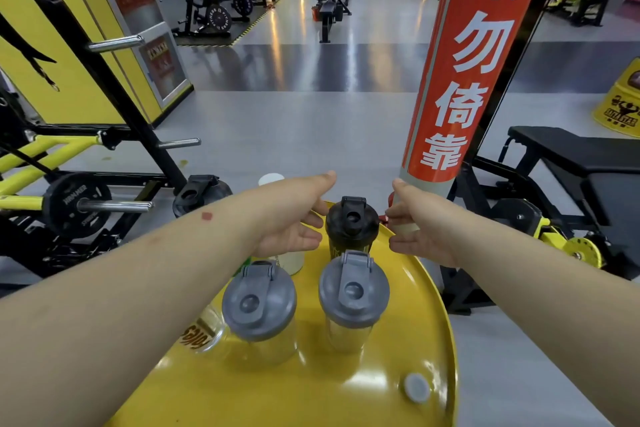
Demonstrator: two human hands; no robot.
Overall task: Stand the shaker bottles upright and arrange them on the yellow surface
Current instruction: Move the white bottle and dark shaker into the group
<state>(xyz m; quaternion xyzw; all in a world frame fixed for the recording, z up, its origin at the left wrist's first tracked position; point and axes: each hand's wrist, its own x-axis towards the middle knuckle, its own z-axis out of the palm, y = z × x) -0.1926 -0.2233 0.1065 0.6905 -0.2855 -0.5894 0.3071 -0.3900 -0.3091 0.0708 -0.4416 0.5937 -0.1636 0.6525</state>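
Three shaker bottles stand upright on the round yellow surface [398, 340]. A black-lidded dark bottle [351, 229] stands at the far side. Two clear bottles with grey lids stand nearer: one on the left [259, 302], one on the right [353, 291]. My left hand [294, 218] is open just left of the dark bottle, and my right hand [415, 229] is open just right of it. Neither hand grips it. Another black-lidded bottle [197, 194] shows behind my left forearm, and a white-topped container [272, 179] is partly hidden past my left hand.
A small white cap [417, 388] lies on the yellow surface near its right rim. A clear container with red lettering [204, 333] sits under my left forearm. A red-banner pillar [460, 62] stands close behind. Weight racks stand left, and a black bench [571, 152] right.
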